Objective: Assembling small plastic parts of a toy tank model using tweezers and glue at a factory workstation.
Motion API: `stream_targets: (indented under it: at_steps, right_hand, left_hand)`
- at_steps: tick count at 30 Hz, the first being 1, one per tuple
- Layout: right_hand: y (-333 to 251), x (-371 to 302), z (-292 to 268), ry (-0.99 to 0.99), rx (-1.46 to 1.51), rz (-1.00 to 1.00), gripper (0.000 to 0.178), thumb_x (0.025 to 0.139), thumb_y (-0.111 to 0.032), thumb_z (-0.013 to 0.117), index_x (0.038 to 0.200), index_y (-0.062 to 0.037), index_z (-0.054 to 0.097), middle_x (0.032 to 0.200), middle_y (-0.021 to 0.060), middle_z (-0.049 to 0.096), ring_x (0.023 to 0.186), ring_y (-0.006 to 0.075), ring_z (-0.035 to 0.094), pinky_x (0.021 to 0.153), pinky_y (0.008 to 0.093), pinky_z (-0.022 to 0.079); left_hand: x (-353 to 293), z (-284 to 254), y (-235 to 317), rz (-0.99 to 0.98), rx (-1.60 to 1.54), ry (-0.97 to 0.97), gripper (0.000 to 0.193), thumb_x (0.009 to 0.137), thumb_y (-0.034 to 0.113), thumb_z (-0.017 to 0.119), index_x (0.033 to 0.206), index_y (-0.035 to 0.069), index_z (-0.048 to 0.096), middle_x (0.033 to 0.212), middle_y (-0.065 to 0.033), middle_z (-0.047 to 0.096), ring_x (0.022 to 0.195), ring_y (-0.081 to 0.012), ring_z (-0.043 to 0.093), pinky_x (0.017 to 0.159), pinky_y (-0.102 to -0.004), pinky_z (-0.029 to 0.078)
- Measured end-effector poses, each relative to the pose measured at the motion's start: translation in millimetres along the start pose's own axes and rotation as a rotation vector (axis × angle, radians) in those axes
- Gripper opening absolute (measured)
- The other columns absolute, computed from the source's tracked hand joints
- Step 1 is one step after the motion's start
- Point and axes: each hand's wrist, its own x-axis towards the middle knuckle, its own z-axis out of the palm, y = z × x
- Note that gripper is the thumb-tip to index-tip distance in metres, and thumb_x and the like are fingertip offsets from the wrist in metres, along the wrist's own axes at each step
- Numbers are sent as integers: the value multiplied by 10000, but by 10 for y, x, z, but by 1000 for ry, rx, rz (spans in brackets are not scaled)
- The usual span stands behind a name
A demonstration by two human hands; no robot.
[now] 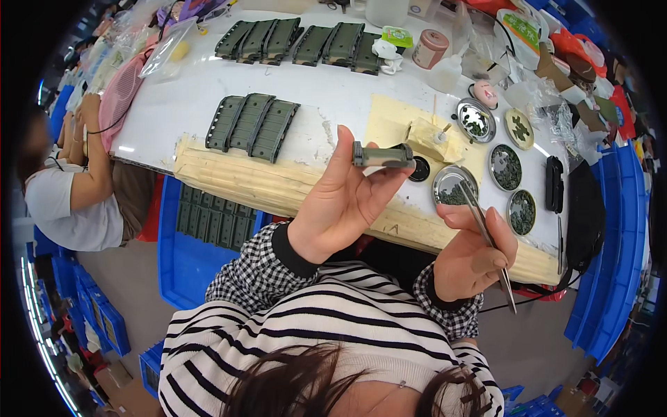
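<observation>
My left hand [332,208] is raised over the table's near edge, its fingers closed on a small camouflage-green plastic part [382,158]. A pair of metal tweezers [506,286] is gripped in my right hand [479,254]. The tweezers' tips point at a round metal dish [436,183] with small dark green pieces in it; whether they touch or hold a piece is too small to tell. Close by are a metal dish [490,167] and another dish [511,221], both with similar pieces. A small block wrapped in yellowish paper [436,141] stands just beyond the part.
Camouflage-green panels [253,125] lie in rows on the white table [160,97]. Yellowish padding [229,182] covers its near edge. A blue crate [177,278] with more panels is below left. A pink jar [431,48] stands at the back. Another person [76,187] sits at left.
</observation>
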Motion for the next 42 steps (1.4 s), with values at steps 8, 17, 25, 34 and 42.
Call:
stream_targets:
  at_steps: [8, 17, 25, 34, 42]
  right_hand:
    - [29, -34, -9, -95, -116, 6, 391, 1031, -302, 410, 1187, 42, 514, 849, 202, 681, 782, 253, 680, 756, 341, 524]
    - [-12, 39, 6, -165, -159, 56, 213, 972, -151, 526, 1103, 14, 556, 980, 201, 675, 904, 250, 659, 825, 337, 503]
    - [90, 218, 85, -182, -389, -52, 343, 741, -11, 776, 1025, -24, 584, 1080, 169, 655, 990, 295, 636, 887, 376, 490]
    - [-84, 505, -147, -496, -460, 24, 244, 751, -82, 715, 988, -35, 680, 943, 108, 697, 934, 287, 651, 1007, 455, 413]
    - [-95, 453, -444, -666, -165, 350, 562, 938, -491, 485, 1129, 17, 631, 1063, 151, 669, 1048, 278, 620, 1070, 471, 339]
  left_hand:
    - [23, 77, -35, -37, -63, 173, 608, 900, 490, 584, 1208, -13, 436, 1134, -110, 544, 1063, -237, 619, 919, -283, 565]
    - [14, 78, -76, -11, -41, 189, 592, 898, 465, 603, 1205, -10, 429, 1155, -107, 510, 1086, -252, 605, 944, -302, 559]
    - [-24, 59, -134, -69, -55, 153, 580, 914, 472, 574, 1195, -15, 432, 1168, -121, 531, 1089, -250, 608, 931, -293, 563]
    - [-117, -19, -206, -245, 58, -79, 550, 951, 558, 446, 1251, 99, 491, 1242, -126, 556, 1124, -300, 596, 1050, -432, 426]
    - [-123, -272, -106, -613, 566, -439, 365, 892, 246, 658, 1065, -56, 549, 936, -183, 632, 845, -321, 679, 853, -441, 525]
